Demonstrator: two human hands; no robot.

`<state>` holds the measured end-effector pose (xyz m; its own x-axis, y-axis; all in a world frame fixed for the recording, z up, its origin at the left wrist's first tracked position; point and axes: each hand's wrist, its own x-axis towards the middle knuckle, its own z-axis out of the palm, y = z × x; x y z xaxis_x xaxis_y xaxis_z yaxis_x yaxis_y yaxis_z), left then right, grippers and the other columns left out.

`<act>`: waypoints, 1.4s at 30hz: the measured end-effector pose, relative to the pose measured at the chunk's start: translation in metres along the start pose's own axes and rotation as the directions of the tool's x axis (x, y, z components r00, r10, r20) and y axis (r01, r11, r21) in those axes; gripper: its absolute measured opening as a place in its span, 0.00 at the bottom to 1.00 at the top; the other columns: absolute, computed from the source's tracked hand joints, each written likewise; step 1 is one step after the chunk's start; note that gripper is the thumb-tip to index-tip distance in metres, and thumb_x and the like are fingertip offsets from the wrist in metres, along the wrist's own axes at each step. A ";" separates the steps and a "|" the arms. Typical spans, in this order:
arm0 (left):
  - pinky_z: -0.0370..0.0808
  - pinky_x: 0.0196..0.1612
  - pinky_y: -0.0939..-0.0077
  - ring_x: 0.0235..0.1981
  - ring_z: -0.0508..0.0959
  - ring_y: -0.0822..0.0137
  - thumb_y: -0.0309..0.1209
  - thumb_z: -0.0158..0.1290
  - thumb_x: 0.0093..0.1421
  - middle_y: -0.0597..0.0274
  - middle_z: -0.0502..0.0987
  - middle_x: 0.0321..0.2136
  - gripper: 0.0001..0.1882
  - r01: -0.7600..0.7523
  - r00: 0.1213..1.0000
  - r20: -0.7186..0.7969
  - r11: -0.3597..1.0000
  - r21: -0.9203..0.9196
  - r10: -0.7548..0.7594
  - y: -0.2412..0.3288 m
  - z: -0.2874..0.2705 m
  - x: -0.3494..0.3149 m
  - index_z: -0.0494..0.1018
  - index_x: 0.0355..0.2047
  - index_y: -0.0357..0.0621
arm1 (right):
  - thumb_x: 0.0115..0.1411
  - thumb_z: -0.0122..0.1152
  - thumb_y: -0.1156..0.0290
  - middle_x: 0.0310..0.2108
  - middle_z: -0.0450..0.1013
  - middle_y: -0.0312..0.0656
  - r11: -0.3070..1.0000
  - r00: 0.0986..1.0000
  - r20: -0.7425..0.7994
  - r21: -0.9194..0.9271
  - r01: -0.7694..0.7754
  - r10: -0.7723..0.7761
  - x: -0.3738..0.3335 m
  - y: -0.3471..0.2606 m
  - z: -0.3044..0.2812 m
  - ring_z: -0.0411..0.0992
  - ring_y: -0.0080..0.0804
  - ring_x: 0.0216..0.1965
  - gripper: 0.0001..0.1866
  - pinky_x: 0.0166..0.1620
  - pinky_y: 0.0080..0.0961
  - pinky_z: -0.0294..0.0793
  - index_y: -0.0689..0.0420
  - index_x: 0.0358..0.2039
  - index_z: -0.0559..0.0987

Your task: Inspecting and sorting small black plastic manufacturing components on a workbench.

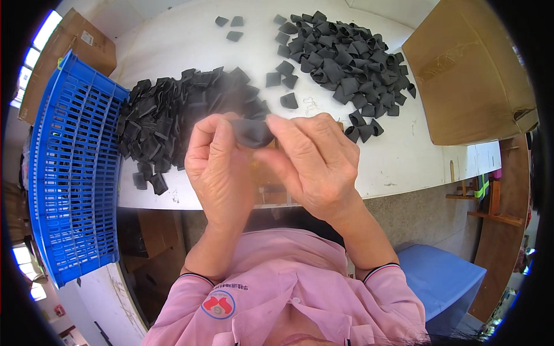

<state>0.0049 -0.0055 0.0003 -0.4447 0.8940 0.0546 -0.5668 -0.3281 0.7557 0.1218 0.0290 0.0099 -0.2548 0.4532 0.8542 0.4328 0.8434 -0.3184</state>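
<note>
Between my two hands, above the table's near edge, is a small dark grey fabric piece (252, 133), curved like a little cap. My left hand (219, 164) pinches its left end between thumb and fingers. The other end is pinched by my right hand (318, 161), with the fingers curled. Behind my left hand lies a large heap of dark fabric pieces (164, 115), flatter and tightly packed. Farther back on the right is a second heap, of folded, cone-like dark pieces (340, 57). A single dark piece (288, 101) rests just beyond my right hand.
A blue plastic crate (75, 173) stands on its side along the left edge of the white table (398, 167). Cardboard boxes stand at the back left (86, 43) and right (470, 75). Below right is a blue covered stool-like block (438, 277).
</note>
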 end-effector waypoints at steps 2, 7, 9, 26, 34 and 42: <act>0.65 0.33 0.88 0.28 0.70 0.79 0.26 0.48 0.58 0.68 0.72 0.29 0.03 -0.058 0.998 0.022 0.998 -0.007 0.058 -0.003 -0.001 0.001 0.69 0.31 0.39 | 0.40 0.64 0.80 0.22 0.69 0.40 1.000 1.000 -0.022 0.027 0.007 -0.007 0.000 0.005 0.002 0.66 0.31 0.20 0.14 0.22 0.22 0.65 0.63 0.31 0.75; 0.64 0.41 0.78 0.32 0.68 0.71 0.28 0.45 0.60 0.60 0.70 0.30 0.06 -0.172 0.978 0.152 0.965 0.196 0.143 -0.003 -0.002 -0.001 0.67 0.31 0.37 | 0.44 0.61 0.78 0.23 0.69 0.41 0.862 0.919 0.182 0.322 -0.391 0.349 -0.016 0.016 0.004 0.68 0.33 0.23 0.10 0.23 0.23 0.67 0.62 0.30 0.74; 0.64 0.41 0.78 0.32 0.68 0.72 0.28 0.45 0.60 0.60 0.69 0.29 0.06 -0.203 0.970 0.182 0.952 0.230 0.163 -0.004 -0.004 -0.002 0.67 0.31 0.37 | 0.44 0.62 0.79 0.23 0.69 0.42 0.857 0.933 0.172 0.370 -0.359 0.317 -0.016 0.013 0.002 0.69 0.34 0.24 0.10 0.24 0.25 0.67 0.61 0.29 0.74; 0.66 0.40 0.79 0.34 0.70 0.70 0.23 0.52 0.51 0.60 0.71 0.31 0.13 -0.444 0.858 0.468 0.763 0.469 0.211 0.003 -0.005 0.012 0.70 0.38 0.35 | 0.46 0.60 0.80 0.21 0.69 0.41 0.947 0.977 0.090 0.244 -0.210 0.193 -0.016 0.015 0.003 0.66 0.32 0.21 0.07 0.23 0.21 0.65 0.62 0.27 0.74; 0.68 0.27 0.81 0.23 0.72 0.71 0.18 0.57 0.42 0.62 0.74 0.22 0.09 -0.685 0.720 0.635 0.437 0.584 0.280 0.019 0.010 0.022 0.74 0.27 0.39 | 0.46 0.60 0.80 0.22 0.68 0.42 0.658 0.808 0.356 0.471 -0.588 0.469 -0.008 0.015 -0.004 0.67 0.33 0.21 0.07 0.23 0.23 0.66 0.62 0.28 0.75; 0.65 0.25 0.85 0.22 0.70 0.75 0.19 0.57 0.45 0.64 0.73 0.21 0.08 -0.452 0.854 0.478 0.751 0.482 0.208 -0.005 -0.024 0.020 0.76 0.29 0.39 | 0.45 0.60 0.79 0.21 0.67 0.41 0.925 0.945 0.238 0.254 -0.282 0.223 -0.004 0.011 0.002 0.67 0.34 0.22 0.06 0.25 0.27 0.67 0.61 0.27 0.75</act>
<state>-0.0177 0.0068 -0.0174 -0.1664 0.8406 0.5154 0.1097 -0.5037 0.8569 0.1260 0.0371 0.0021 -0.3506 0.6852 0.6384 0.2523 0.7256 -0.6402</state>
